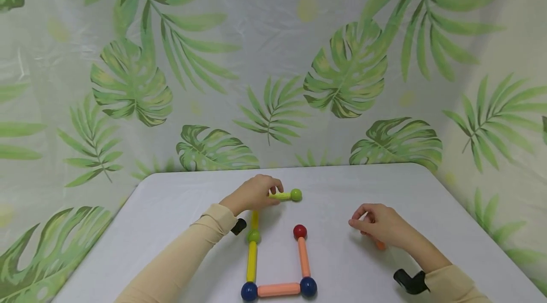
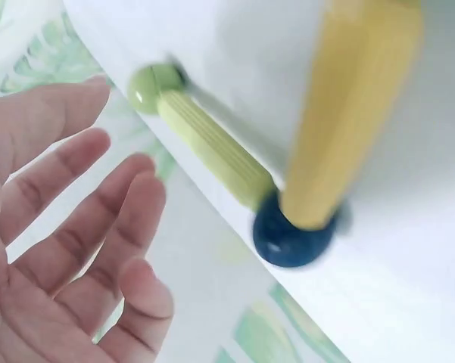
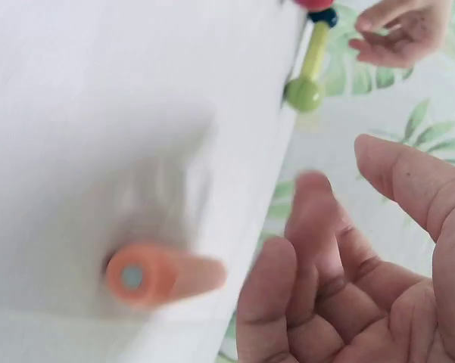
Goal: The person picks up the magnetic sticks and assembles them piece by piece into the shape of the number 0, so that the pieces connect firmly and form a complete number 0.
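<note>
My left hand (image 1: 255, 193) hovers over the far end of a stick-and-ball shape, its fingers bent and apart with nothing between them. Close to it lie a light yellow-green stick (image 2: 216, 150) with a green ball (image 2: 150, 91) at one end and a dark blue ball (image 2: 288, 243) at the other. A yellow stick (image 2: 350, 113) also joins that blue ball, which the hand hides in the head view. To the right, my right hand (image 1: 383, 225) hangs loosely curled above the table, holding nothing. Beneath it lies an orange stick (image 3: 166, 274) with a grey end face.
Nearer the front, another yellow stick (image 1: 251, 261) links a green ball (image 1: 254, 236) to a dark blue ball (image 1: 249, 291). A salmon stick (image 1: 278, 289) runs to a second blue ball (image 1: 308, 287), and another salmon stick (image 1: 304, 256) leads to a red ball (image 1: 300, 231). Leaf-print cloth (image 1: 273, 56) hangs behind.
</note>
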{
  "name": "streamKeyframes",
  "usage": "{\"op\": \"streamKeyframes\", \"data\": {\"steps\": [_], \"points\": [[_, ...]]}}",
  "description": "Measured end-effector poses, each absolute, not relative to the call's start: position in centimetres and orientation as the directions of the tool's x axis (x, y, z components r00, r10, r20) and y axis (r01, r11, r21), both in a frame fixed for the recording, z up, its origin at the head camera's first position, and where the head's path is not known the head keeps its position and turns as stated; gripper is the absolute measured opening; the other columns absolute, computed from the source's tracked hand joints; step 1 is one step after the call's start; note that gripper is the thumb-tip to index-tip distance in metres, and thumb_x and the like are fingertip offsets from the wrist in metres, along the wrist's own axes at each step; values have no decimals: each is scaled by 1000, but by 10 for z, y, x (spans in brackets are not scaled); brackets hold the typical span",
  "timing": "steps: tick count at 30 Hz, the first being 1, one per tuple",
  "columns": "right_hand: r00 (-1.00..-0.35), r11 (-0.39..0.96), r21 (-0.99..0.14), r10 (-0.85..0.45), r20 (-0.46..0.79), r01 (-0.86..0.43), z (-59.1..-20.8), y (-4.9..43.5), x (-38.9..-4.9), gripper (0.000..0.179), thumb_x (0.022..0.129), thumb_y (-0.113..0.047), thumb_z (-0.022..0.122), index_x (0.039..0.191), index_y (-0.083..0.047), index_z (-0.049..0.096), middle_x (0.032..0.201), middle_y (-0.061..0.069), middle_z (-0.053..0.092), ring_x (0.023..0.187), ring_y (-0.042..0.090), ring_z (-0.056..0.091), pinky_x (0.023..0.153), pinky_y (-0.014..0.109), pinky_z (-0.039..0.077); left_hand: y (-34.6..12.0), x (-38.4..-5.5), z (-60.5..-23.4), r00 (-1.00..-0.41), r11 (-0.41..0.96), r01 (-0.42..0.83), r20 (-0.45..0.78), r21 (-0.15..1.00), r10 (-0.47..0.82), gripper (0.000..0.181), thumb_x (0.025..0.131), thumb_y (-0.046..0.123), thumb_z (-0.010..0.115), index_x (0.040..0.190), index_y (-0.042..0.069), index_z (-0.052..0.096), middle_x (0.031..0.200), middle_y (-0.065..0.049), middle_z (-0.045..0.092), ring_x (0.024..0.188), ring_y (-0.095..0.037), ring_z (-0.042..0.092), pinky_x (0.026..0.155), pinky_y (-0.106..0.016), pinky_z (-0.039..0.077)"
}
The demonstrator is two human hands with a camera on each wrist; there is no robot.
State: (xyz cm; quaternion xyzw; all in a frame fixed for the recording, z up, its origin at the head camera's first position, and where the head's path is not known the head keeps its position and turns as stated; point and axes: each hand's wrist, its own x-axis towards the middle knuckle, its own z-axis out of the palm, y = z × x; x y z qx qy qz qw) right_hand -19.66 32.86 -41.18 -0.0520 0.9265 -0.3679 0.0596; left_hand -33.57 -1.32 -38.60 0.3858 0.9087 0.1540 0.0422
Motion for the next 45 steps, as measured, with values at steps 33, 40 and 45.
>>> {"op": "streamKeyframes", "data": {"steps": [33,40,45], "points": [[-992,856,-511,21,-128,84,-431,356,-206,43,92,-40,82,101,-4,61,78,4,58,68,18,53,61,32,43,-36,-369,-422,-770,674,577,31,461,638,21,96,6,80,116,10,81,109,-9,80,103,-24,73,86,-34,62],[-989,866,-493,12,-150,86,-431,357,-207,40,93,-38,81,98,-3,62,78,4,59,68,18,54,62,32,44,-34,-370,-422,-772,678,579,38,452,634,18,95,4,80,112,11,82,107,-7,80,99,-20,71,87,-34,61],[-989,863,-499,-1,-151,75,-429,355,-212,37,95,-35,78,100,-2,64,81,4,61,69,18,55,62,32,44,-33,-370,-422,-773,680,583,46,445,633,18,94,5,81,110,12,83,106,-7,80,100,-20,71,88,-36,60]]}}
